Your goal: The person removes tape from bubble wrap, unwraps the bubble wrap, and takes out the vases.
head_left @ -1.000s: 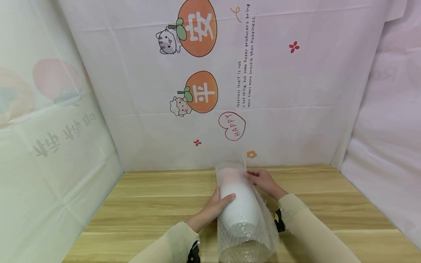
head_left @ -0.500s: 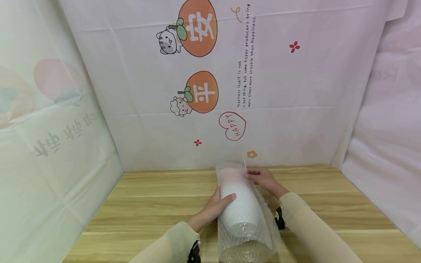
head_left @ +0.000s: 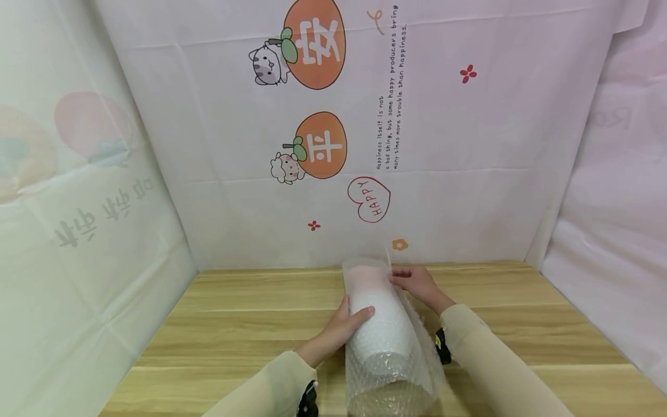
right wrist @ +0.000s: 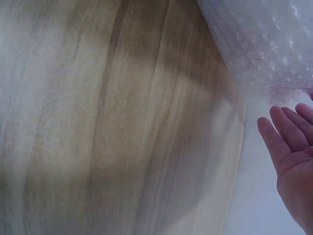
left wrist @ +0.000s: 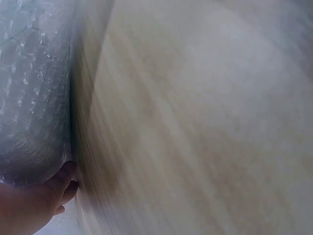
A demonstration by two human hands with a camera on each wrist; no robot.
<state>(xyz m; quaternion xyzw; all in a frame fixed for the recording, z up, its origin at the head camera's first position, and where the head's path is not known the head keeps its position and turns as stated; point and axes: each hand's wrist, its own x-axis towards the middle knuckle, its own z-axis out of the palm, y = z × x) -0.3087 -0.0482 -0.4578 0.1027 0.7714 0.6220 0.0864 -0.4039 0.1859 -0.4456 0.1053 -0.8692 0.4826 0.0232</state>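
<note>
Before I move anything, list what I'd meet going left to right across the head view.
By their middles: left wall cloth, left sleeve, left hand, bubble wrap, right hand, right sleeve, right wall cloth.

The head view is bright, the wrist views dimmer, hazier.

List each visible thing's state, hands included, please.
Bubble wrap: around the white object, near end apparently open.
White object: lying down, covered by wrap.
Left hand: gripping the wrapped object, thumb on top.
Right hand: pinching wrap near its far end.
Printed cloth: hanging, creased.
</note>
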